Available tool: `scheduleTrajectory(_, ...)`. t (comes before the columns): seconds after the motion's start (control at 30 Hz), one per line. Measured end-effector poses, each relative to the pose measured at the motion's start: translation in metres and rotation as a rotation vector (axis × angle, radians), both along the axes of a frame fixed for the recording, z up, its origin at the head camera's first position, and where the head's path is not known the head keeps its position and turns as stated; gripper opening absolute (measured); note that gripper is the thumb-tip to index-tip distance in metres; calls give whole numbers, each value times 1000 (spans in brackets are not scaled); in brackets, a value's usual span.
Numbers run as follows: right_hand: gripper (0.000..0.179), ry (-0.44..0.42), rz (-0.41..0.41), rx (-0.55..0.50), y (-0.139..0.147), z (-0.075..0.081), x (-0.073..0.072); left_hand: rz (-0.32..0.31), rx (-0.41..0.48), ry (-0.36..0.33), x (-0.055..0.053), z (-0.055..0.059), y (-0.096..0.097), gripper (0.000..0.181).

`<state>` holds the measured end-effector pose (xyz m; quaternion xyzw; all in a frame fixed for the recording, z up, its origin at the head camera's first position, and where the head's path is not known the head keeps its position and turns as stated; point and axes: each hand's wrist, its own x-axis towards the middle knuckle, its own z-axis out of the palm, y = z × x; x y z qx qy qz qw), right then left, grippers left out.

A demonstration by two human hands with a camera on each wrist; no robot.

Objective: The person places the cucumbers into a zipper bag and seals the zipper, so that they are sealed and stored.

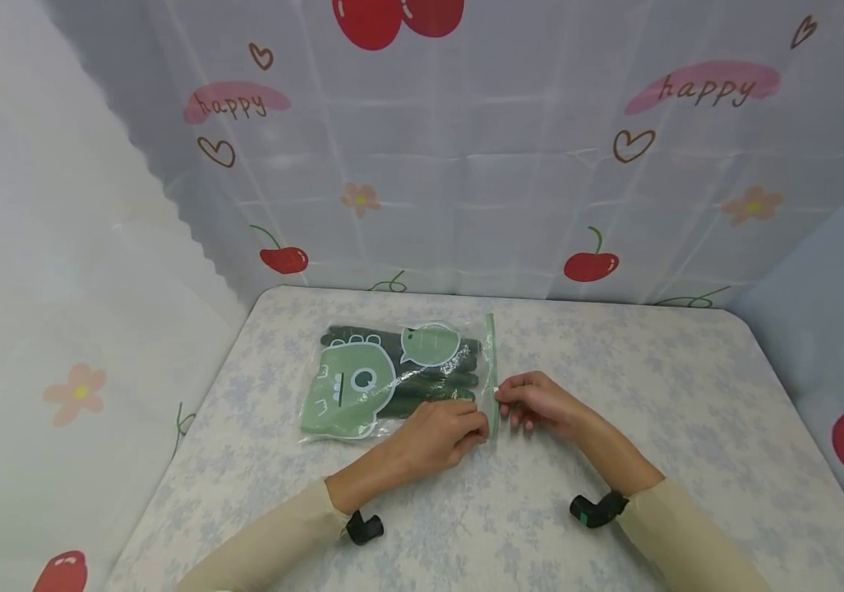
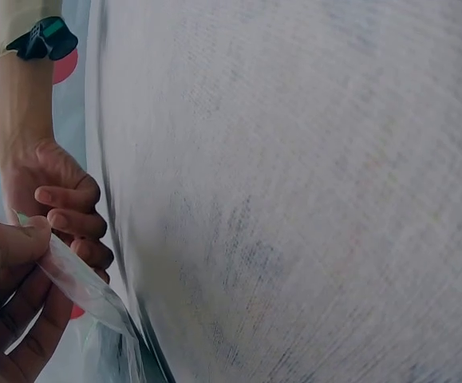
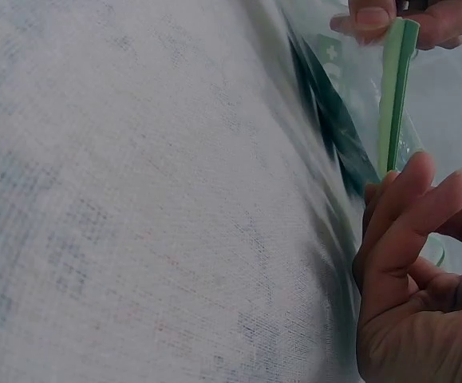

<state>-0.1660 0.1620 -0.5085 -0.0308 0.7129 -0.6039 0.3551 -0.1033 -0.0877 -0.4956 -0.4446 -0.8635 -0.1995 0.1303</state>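
Observation:
A clear zip bag [image 1: 358, 386] with a green cartoon monster print lies flat on the table. Several long dark green things show through its plastic; their kind I cannot tell. A green closure strip [image 1: 491, 345] runs along the bag's right edge. Near the lower end of that edge, my left hand [image 1: 440, 434] pinches the bag between thumb and finger, also seen in the left wrist view. Farther up the strip, my right hand [image 1: 543, 403] pinches it with thumb and forefinger, the other fingers loosely curled. In the right wrist view the green strip [image 3: 396, 96] stretches between both hands.
The table [image 1: 651, 395] has a pale cloth with a blue floral pattern. A white curtain [image 1: 466, 181] printed with cherries, hearts and flowers hangs behind it and at both sides. Each wrist wears a black camera mount [image 1: 597, 510].

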Motion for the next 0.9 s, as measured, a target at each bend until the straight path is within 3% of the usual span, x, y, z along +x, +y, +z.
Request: scheduleTrajectory(0.9, 18, 49, -88, 29, -6, -3, -43, -12, -25, -94, 4, -2, -2, 6)
